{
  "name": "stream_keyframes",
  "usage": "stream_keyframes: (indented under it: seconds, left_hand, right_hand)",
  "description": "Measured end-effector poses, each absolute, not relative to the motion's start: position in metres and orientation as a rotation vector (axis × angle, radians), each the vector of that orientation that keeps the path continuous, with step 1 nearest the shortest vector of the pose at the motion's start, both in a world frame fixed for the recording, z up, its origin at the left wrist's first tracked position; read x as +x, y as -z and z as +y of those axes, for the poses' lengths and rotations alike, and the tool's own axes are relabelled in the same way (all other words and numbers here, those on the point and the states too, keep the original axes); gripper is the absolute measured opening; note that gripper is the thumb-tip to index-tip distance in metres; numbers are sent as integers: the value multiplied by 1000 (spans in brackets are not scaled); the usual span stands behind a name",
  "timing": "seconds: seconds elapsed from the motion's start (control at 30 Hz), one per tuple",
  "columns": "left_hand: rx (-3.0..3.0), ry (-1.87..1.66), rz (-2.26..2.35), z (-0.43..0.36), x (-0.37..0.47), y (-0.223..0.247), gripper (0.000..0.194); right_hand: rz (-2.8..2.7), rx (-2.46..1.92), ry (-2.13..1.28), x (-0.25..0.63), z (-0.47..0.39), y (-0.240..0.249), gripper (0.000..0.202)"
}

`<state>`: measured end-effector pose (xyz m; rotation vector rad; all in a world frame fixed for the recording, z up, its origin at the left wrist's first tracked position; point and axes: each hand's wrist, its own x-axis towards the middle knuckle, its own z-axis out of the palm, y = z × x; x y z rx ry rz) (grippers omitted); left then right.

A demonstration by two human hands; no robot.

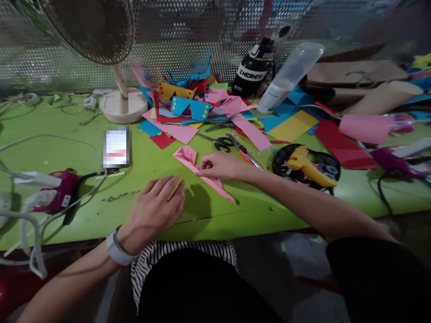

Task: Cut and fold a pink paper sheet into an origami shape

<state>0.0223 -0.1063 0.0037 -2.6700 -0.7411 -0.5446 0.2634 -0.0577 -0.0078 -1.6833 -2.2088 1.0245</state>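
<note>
A folded pink paper piece (186, 155) lies slantwise on the green table (134, 224), with a pointed end toward the front. My right hand (224, 166) pinches it near its middle, thumb and fingertips together. To the left of the paper, my left hand (155, 208) rests over the table with its fingers slightly spread and nothing in it; a grey band is on the wrist. Black-handled scissors (222, 143) and an orange cutter (247, 154) lie just behind my right hand.
Coloured paper glasses (191, 107) and scraps are piled at the back. A fan base (123, 105), phone (116, 147) and purple power strip (55, 190) stand left. A yellow glue gun (311, 168), black bottle (253, 69) and red paper (343, 146) are right.
</note>
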Motion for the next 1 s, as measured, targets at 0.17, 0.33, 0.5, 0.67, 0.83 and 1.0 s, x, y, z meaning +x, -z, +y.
stream_keyframes:
  seconds: [0.17, 0.33, 0.5, 0.67, 0.83, 1.0]
  left_hand:
    - [-2802, 233, -868, -95, 41, 11, 42]
    - [-2956, 101, -827, -80, 42, 30, 56]
    - [-3004, 94, -813, -74, 37, 35, 62]
    - [-3032, 95, -793, -73, 36, 35, 61]
    - [-3090, 72, -729, -76, 37, 30, 65]
    - [-3145, 46, -680, -76, 36, 26, 60]
  right_hand:
    - [-1840, -1675, -1396, 243, -65, 17, 26]
    - [-2043, -1699, -969, 249, -79, 12, 19]
    - [-2287, -1321, -687, 276, -104, 12, 22]
    - [-2602, -1167, -278, 282, -136, 14, 42]
    - [-2658, -1218, 128, 270, -153, 20, 25]
    - [-2651, -1224, 430, 264, -160, 23, 29]
